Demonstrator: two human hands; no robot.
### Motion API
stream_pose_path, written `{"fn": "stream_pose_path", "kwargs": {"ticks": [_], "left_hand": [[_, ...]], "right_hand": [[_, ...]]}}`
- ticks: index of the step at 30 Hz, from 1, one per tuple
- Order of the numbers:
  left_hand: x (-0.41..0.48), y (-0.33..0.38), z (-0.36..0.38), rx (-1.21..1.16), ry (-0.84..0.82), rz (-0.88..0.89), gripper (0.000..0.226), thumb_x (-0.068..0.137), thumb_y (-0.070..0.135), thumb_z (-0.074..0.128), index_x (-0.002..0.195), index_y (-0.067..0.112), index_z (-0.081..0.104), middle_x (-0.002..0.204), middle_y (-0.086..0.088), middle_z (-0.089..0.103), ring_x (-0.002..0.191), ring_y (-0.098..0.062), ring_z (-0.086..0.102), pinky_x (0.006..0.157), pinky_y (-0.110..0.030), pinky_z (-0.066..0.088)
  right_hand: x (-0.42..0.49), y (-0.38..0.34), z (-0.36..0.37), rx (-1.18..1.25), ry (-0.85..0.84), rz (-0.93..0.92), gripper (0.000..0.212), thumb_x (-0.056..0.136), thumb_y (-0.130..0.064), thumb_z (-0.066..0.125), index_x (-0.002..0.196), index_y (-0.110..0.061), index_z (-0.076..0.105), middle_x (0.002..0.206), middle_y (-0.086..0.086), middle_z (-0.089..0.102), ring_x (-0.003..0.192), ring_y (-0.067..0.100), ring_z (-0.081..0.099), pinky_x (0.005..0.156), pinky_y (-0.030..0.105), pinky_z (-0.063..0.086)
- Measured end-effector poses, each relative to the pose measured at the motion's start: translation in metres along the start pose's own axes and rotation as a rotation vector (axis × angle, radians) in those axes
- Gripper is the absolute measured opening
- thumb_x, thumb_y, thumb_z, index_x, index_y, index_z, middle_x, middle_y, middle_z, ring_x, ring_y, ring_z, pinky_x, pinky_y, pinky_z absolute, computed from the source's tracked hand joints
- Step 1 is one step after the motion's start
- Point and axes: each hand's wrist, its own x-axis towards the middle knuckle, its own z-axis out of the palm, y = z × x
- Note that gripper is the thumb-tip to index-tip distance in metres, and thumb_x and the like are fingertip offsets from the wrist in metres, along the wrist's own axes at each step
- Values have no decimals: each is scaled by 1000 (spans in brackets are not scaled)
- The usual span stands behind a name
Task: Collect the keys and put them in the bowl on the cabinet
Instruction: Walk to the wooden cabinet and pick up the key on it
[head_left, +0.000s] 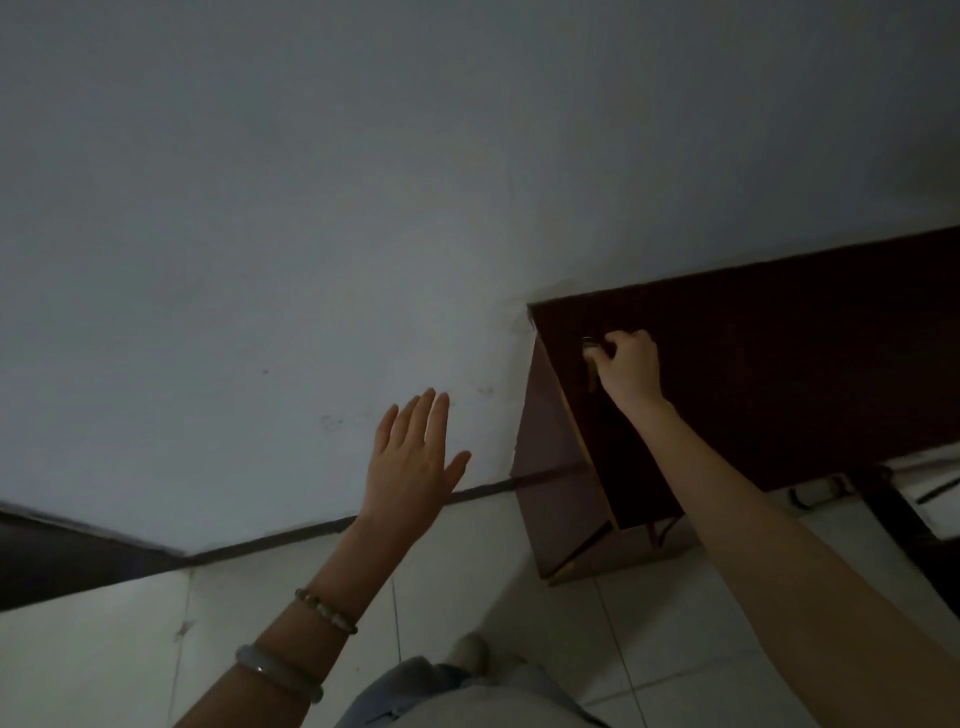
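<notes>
A dark brown cabinet (753, 374) was seen on the right against the pale wall (260, 208). The right hand (628, 366) was held over its far left corner, fingers closed on the keys (591, 344). The left hand (415, 457) was raised before the wall, fingers open and holding nothing.

One head-worn wide-angle view looks forward and steeply down from standing height. It faces a pale wall (260, 208), which fills the upper frame and runs tilted across it. The dark cabinet (779, 364) sits right of centre at arm's reach. The tiled floor (104, 649) and both forearms enter from the bottom edge, close to the lens.
</notes>
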Motion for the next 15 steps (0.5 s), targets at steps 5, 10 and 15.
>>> {"fn": "stream_pose_path", "kwargs": {"ticks": [5,10,15], "left_hand": [[2,3,1,-17,-17,-19,66,92,42,47,141,2,27,147,-18,35,136,-30,31,114,-47,21],[1,5,2,-24,-9,-23,66,91,42,48,140,2,30,145,-19,38,134,-31,34,113,-47,24],[1,2,3,-15,-29,-25,67,93,45,44,142,3,27,147,-18,34,136,-30,30,115,-46,20]], "right_hand": [[4,2,5,-34,-46,35,32,88,-25,59,104,3,61,112,28,51,105,42,46,90,45,40],[8,2,10,-69,-31,28,29,84,-26,63,99,-2,62,109,24,55,103,39,49,89,48,41],[13,-2,10,-6,-46,64,29,75,-20,72,97,-8,57,105,16,57,99,31,53,85,43,48]]}}
